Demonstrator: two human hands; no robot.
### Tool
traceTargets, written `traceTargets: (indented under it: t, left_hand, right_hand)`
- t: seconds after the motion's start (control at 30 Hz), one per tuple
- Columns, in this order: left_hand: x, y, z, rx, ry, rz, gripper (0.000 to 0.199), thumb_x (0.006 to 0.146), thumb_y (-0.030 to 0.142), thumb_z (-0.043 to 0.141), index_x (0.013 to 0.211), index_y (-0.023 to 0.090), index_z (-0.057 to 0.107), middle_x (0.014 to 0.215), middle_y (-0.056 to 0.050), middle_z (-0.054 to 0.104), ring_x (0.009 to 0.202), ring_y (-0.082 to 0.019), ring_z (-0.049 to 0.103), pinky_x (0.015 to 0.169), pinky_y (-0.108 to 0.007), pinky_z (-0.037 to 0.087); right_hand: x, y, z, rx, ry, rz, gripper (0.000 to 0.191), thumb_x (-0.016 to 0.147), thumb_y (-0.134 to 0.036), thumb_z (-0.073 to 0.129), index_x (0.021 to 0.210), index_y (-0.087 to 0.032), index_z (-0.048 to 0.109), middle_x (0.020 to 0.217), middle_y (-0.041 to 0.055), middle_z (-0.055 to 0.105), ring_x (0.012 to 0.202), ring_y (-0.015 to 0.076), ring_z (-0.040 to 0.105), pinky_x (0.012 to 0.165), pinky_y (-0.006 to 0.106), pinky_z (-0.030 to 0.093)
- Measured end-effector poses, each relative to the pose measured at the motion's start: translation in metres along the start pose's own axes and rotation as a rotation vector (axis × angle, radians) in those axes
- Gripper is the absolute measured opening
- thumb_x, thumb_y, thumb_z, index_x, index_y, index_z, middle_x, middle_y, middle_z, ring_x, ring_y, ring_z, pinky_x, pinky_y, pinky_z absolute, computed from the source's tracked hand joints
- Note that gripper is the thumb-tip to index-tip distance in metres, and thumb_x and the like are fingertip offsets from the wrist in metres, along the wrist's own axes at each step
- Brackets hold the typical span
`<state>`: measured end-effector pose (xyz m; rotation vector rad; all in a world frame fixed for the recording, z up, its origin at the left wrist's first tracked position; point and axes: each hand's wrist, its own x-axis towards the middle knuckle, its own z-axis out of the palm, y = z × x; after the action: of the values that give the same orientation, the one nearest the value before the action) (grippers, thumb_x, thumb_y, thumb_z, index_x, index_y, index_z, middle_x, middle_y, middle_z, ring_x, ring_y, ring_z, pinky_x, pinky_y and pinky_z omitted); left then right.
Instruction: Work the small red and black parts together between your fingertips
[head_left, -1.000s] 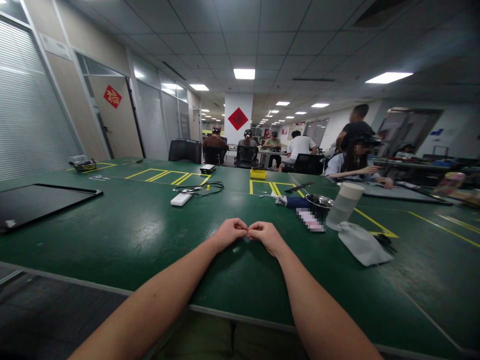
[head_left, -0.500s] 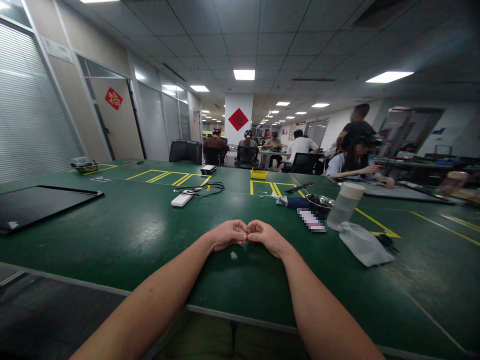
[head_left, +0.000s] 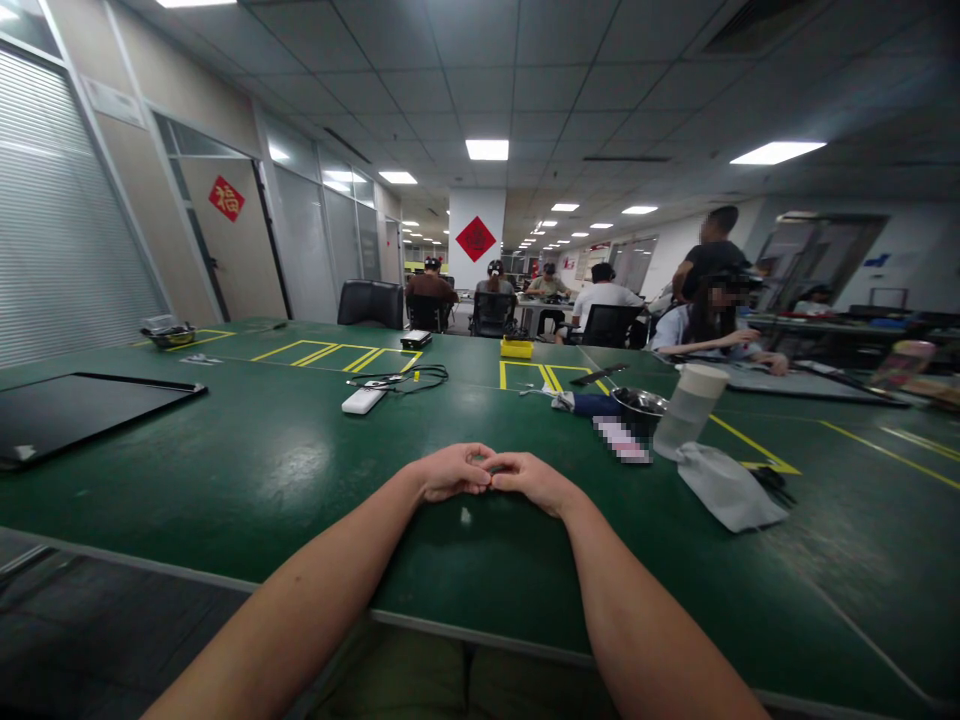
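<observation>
Over the green table [head_left: 315,520], my left hand [head_left: 452,473] and my right hand [head_left: 534,482] meet at the fingertips. A tiny orange-red piece [head_left: 491,481] shows between the pinched thumbs and fingers; most of it is hidden, so its kind cannot be made out. Both hands are closed on it, with the right fingers overlapping the left ones. Just below them on the tabletop is a small whitish spot [head_left: 466,515], a scrap or a reflection.
To the right are a cloudy bottle [head_left: 690,408], a light pouch [head_left: 731,490], a metal bowl [head_left: 640,402] and a blurred pink item [head_left: 621,440]. A white power bank [head_left: 364,399] with black cable lies ahead. A black tray [head_left: 97,410] sits left. Several people are beyond.
My fingers have shifted slightly around the tiny piece: the right fingers now reach over the left fingertips, where before the two hands met tip to tip.
</observation>
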<state>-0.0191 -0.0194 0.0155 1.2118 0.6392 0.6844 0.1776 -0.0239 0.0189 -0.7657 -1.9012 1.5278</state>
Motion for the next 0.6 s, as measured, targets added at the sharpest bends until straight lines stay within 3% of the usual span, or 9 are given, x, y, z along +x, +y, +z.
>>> traceTargets:
  t: [0.17,0.27,0.43,0.6]
  left_hand:
    - [0.0,0.001,0.003,0.101,-0.089,-0.042,0.043,0.062,0.008,0.071,0.103,0.014,0.057,0.081,-0.004,0.064,0.058,-0.007,0.059,0.051,-0.015,0.045]
    - [0.0,-0.001,0.003,0.161,-0.084,-0.04,0.045,0.061,0.007,0.071,0.103,0.015,0.058,0.084,-0.004,0.064,0.058,-0.007,0.058,0.05,-0.015,0.044]
    - [-0.001,-0.003,0.004,0.155,-0.036,-0.015,0.043,0.06,0.008,0.07,0.101,0.014,0.059,0.084,-0.004,0.064,0.058,-0.008,0.058,0.048,-0.015,0.042]
    - [0.0,-0.001,0.006,0.112,0.023,0.016,0.039,0.062,0.01,0.07,0.099,0.013,0.06,0.077,-0.003,0.062,0.055,-0.006,0.054,0.047,-0.016,0.039]
  right_hand:
    - [-0.001,-0.008,0.0,-0.059,-0.109,-0.001,0.041,0.066,-0.026,0.069,0.107,-0.02,0.068,0.105,0.0039,0.067,0.097,0.0223,0.061,0.088,0.034,0.043]
    - [-0.002,-0.013,0.0,-0.166,-0.143,-0.012,0.036,0.064,-0.024,0.07,0.1,-0.022,0.071,0.105,0.0024,0.067,0.095,0.0221,0.061,0.085,0.033,0.044]
    - [-0.002,-0.013,0.001,-0.207,-0.094,-0.008,0.026,0.063,-0.021,0.069,0.088,-0.021,0.073,0.091,0.0019,0.07,0.084,0.0209,0.063,0.079,0.032,0.046]
    - [0.003,0.001,0.002,-0.167,0.033,-0.051,0.029,0.063,-0.023,0.068,0.092,-0.018,0.071,0.086,0.0031,0.07,0.079,0.0192,0.064,0.074,0.03,0.047]
